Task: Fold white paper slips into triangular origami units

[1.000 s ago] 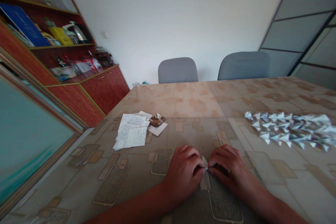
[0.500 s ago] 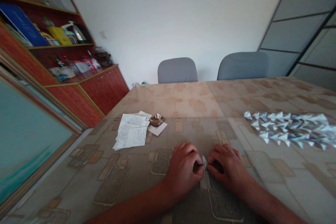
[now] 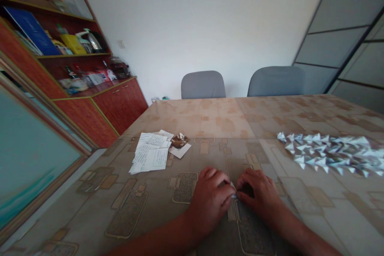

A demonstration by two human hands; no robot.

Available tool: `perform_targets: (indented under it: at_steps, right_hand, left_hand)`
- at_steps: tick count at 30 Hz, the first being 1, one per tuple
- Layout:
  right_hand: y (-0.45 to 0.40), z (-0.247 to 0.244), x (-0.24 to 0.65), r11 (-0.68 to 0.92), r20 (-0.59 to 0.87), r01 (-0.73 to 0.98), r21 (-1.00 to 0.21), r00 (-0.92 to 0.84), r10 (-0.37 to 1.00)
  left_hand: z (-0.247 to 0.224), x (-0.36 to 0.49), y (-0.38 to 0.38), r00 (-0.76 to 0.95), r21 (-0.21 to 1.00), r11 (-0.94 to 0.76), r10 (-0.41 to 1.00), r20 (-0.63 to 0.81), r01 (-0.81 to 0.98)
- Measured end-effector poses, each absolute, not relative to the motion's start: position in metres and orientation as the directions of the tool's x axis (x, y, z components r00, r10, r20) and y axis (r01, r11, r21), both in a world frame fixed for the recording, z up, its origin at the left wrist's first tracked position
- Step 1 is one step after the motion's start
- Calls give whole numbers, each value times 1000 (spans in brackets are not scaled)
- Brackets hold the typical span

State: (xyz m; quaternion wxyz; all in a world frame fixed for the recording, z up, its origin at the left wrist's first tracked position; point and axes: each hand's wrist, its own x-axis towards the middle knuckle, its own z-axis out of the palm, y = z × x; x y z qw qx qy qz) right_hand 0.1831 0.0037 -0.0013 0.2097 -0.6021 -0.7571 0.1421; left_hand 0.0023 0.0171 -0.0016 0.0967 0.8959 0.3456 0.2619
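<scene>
Fingers of the left hand (image 3: 210, 198) have closed up since the earlier frame, narrowing the loop they made, and my view has shifted so that the tabletop sits slightly lower. I see that hand pinching a small, pale folded paper piece (image 3: 234, 195) just above or on the beige-and-brown patterned table (image 3: 99, 216); I cannot tell which. Curled narrow, the fingertips of the right hand (image 3: 259, 194) meet the piece from the other side, though I can't tell how firmly they hold it. Beyond the left hand I have overlapping printed white paper slips (image 3: 151, 154), with a brown-and-white scrap (image 3: 180, 140) partly over a plain white paper (image 3: 180, 151) beside them. Rows of pointed white-and-grey folded paper pieces (image 3: 327, 152) lie farther right.
</scene>
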Motion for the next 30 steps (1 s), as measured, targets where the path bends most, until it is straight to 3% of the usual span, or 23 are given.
perform_targets:
  at_steps: [10,16,21,25,30]
  right_hand:
    - [6,-8,193,403,264,747,-528,-307,914]
    - [5,-1,194,448,254,730,-516,-369,894]
    - [6,-2,195,484,266,720,-498,-405,875]
    - [6,-1,195,543,301,702,-461,-452,840]
    - [4,4,189,606,333,726,-326,-511,792]
  left_hand:
    - [-1,1,18,659,296,-790,612,437,537]
    - [-9,3,21,653,140,-809,550,521,570]
    - [-13,3,25,655,82,-815,516,552,574]
    - [-15,5,27,662,55,-822,494,564,567]
    - [-16,6,26,659,73,-812,519,545,579]
